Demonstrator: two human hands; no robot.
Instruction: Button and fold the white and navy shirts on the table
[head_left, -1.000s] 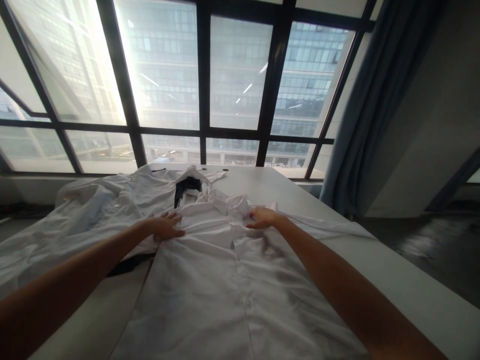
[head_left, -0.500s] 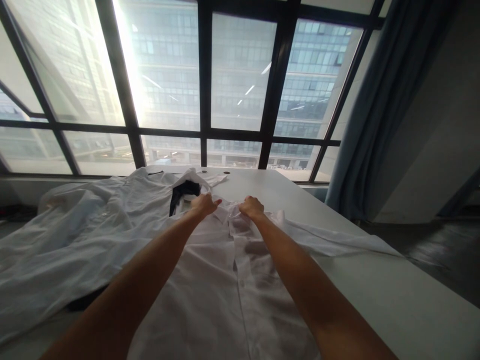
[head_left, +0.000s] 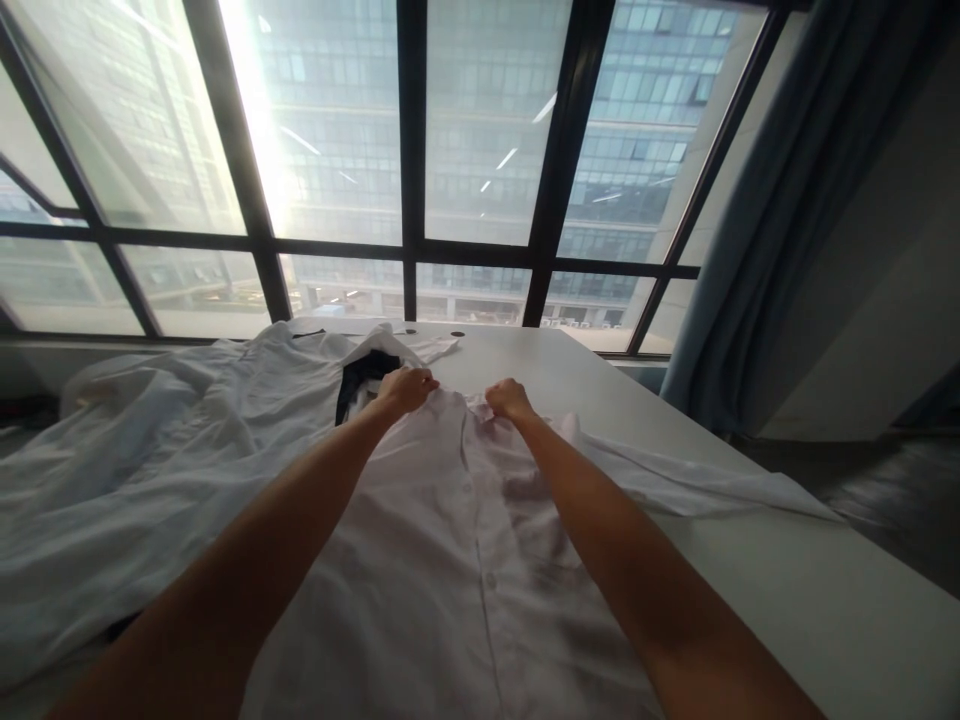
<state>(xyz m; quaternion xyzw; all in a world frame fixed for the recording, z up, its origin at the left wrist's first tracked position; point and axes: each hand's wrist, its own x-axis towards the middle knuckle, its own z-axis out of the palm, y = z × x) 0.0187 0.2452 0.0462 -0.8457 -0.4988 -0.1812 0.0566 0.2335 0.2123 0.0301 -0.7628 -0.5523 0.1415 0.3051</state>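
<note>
Windows stand beyond the white table. On the table lies a white shirt, button front up. Left hand and right hand both have fingers closed on its collar end. Cloth judged light, soft, prone to creasing; best gripped by collar and shoulders.

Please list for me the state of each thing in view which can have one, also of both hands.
White shirt: spread out, lightly creased, front edges lying together; whether every button is fastened, cannot tell.
Sleeve: stretched out to the right over the table.
Left hand: closed, grip on the shirt's upper end.
Right hand: closed, likewise.
White garments at left: rumpled.
Table: partly covered.
Curtain: hanging in folds.
</note>
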